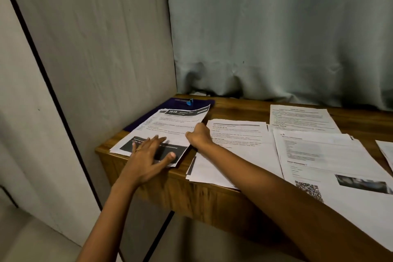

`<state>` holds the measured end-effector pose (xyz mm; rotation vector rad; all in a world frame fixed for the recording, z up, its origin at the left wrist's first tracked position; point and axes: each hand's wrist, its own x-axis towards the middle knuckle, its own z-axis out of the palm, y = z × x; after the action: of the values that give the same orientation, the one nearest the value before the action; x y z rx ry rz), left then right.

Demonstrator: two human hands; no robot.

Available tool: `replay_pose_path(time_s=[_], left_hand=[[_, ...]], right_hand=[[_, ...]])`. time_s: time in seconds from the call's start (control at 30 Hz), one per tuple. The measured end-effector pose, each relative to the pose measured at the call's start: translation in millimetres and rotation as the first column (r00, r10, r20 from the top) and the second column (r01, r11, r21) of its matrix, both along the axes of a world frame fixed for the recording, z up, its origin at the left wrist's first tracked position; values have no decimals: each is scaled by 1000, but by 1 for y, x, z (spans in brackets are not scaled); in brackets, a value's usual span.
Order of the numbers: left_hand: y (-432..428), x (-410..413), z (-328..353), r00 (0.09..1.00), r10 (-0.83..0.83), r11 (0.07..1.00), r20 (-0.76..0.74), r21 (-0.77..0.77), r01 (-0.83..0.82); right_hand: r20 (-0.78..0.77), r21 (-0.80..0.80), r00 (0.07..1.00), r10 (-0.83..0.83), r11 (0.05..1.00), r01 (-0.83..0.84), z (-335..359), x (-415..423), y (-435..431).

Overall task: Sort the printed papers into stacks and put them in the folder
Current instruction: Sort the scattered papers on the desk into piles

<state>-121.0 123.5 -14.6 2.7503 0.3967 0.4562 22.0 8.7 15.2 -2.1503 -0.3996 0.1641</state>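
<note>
filing step, it seems: left hand [148, 155] flat, fingers spread, on the stack [170, 125] atop the purple folder [161, 106] at the table's [234, 104] left end, right hand [198, 134] curled, pinching its right edge (grip partly hidden), and next it likely needs squaring inside the folder

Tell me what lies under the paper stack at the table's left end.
A dark purple folder, with its far edge and clip showing; the stack covers the rest. The left hand rests flat on top.
</note>
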Motion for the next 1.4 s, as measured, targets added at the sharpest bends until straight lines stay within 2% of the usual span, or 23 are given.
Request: replay_pose_path(time_s=[0.17, 0.3, 0.43, 0.53, 0.97, 1.4], left_hand=[[8, 3, -15, 998, 27, 998, -48, 55, -24], [9, 7, -24, 997, 69, 995, -25, 78, -67], [9, 8, -28, 996, 89, 990, -30, 110, -85], [9, 9, -29, 994, 100, 986, -41, 141, -93], [5, 9, -27, 991, 123, 983, -58, 145, -113], [4, 9, -24, 988, 131, 980, -82, 161, -116]], right_hand=[[111, -235, 993, 48, 972, -20, -7, -3, 6], [224, -282, 968, 114, 958, -48, -4, -2, 9], [345, -329, 902, 260, 934, -143, 0, -6, 13], [344, -388, 872, 349, 898, -206, -2, -10, 14], [284, -301, 912, 297, 931, -209, -8, -2, 8], [256, -248, 959, 124, 967, -59, -22, 15, 12]])
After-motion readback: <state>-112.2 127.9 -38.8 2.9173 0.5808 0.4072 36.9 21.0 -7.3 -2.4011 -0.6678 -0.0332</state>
